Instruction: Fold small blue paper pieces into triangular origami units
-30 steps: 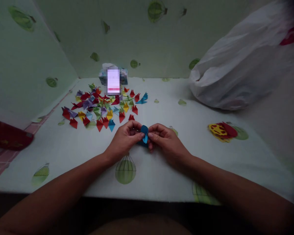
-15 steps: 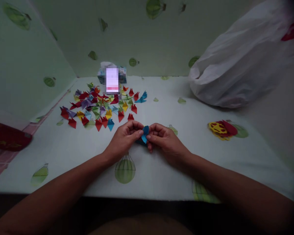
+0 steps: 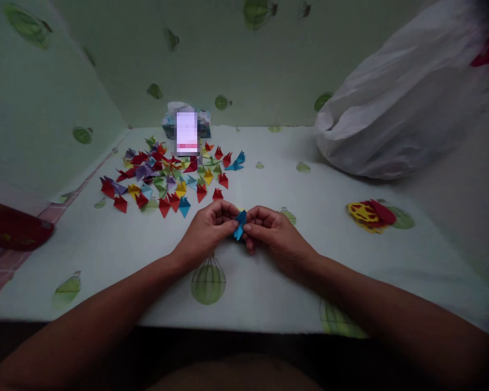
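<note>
Between my two hands is a small piece of folded blue paper, held upright just above the table. My left hand pinches its left side between thumb and fingers. On its other side my right hand grips the paper with the thumb on the near face. The fingers behind it are partly hidden. Beyond my hands, to the left, lies a loose spread of folded paper cranes in red, blue, yellow, green and purple.
A tissue box stands at the back, with a lit phone in front of it. A large white plastic bag fills the back right. Red and yellow cutouts lie at right, and a red item at far left.
The blue paper has turned slightly between my fingers, and its lower part now looks narrower. Both hands stay in nearly the same place.
</note>
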`<act>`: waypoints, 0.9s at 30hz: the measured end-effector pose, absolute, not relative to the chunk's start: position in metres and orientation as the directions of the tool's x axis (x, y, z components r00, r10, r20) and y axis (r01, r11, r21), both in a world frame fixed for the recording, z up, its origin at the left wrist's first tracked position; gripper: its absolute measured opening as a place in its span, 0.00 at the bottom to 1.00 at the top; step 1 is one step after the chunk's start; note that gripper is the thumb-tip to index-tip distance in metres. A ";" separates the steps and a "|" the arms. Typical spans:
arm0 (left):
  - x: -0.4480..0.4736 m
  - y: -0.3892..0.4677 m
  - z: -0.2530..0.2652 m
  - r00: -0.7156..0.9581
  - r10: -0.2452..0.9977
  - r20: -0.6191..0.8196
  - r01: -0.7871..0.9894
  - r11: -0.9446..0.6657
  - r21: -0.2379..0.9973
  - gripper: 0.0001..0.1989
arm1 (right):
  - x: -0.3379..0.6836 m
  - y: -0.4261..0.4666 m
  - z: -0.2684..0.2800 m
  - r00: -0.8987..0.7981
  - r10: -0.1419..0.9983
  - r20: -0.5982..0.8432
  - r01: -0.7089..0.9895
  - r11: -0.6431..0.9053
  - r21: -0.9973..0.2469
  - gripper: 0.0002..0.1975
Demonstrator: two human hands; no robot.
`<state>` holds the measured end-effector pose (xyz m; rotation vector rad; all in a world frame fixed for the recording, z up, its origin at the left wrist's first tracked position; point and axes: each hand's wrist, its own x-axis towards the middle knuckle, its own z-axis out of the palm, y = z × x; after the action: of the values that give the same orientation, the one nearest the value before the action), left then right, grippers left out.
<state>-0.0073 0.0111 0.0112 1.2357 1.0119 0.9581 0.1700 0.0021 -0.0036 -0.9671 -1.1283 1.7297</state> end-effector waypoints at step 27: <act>-0.009 0.013 0.003 0.315 0.945 -0.093 -0.086 0.126 0.988 0.13 | 0.171 0.002 -0.003 -0.380 0.918 -0.115 -0.233 -0.216 -0.948 0.11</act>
<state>-0.0086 0.0128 0.0034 1.1858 0.9531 0.9469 0.1712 0.0021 -0.0028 -0.9213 -1.1685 1.7250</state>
